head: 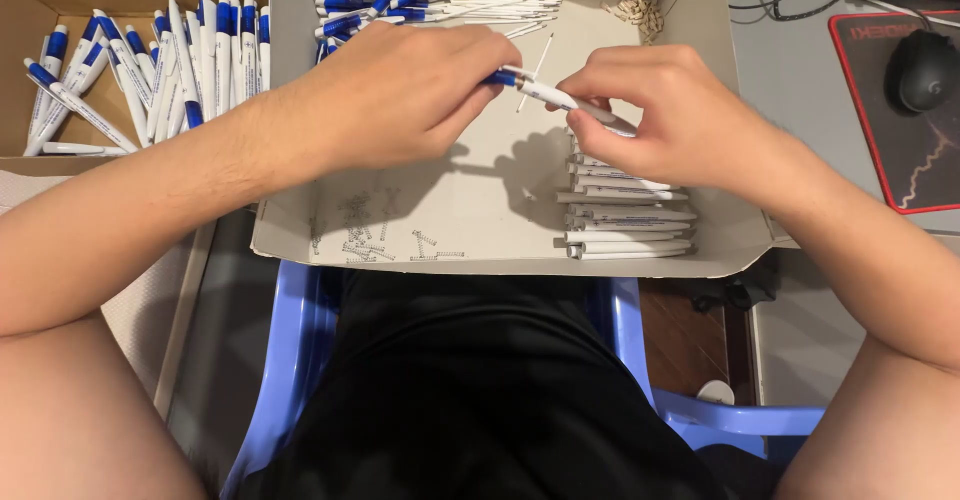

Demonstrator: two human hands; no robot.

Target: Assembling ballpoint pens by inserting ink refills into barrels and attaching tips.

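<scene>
Both hands up over the shallow cardboard tray, working one blue-and-white pen between them. Left hand closed around the blue end of it, fingers curled over, thumb tucked beneath. Right hand pinched shut on the white barrel end, fingertips pressing from below. Pen held slightly tilted, hanging above the tray floor, not touching it.

Just behind the pen, a thin white refill lying loose on the tray floor. At the tray's far edge, a heap of blue pen tops and white refills. Far right corner: a small clump of pale little parts, too small to tell apart. Under the right hand, a neat stack of white barrels, lying sideways. Near left corner of the tray: a scatter of tiny metal springs.

Off to the left, a brown cardboard box with finished blue-and-white pens lined up inside. Off to the right, on the grey tabletop, a black computer mouse on a red-edged mouse pad. Below, blue plastic chair and black shorts.
</scene>
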